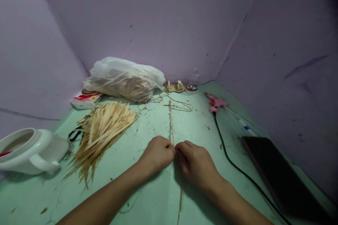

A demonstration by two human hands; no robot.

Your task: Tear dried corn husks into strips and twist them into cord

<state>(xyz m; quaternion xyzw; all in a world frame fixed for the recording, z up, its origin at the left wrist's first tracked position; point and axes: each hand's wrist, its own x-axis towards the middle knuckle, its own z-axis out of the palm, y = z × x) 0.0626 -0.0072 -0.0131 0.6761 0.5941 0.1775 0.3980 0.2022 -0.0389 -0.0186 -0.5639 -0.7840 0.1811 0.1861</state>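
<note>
A thin braided straw cord (171, 119) runs straight away from me across the green table (148, 190), and its near end trails out under my wrists. My left hand (157, 153) and my right hand (194, 161) rest side by side on the table. Both have their fingers curled and pinch the cord where the knuckles meet. A loose heap of straw strips (101, 130) lies to the left of my left hand.
A plastic bag of straw (126, 79) and a red and white pack (86, 99) sit at the back left. A white jug (29, 151) stands at the left edge. A pink glue gun (216, 103) with a black cable (232, 161), and a dark phone (280, 175), lie to the right.
</note>
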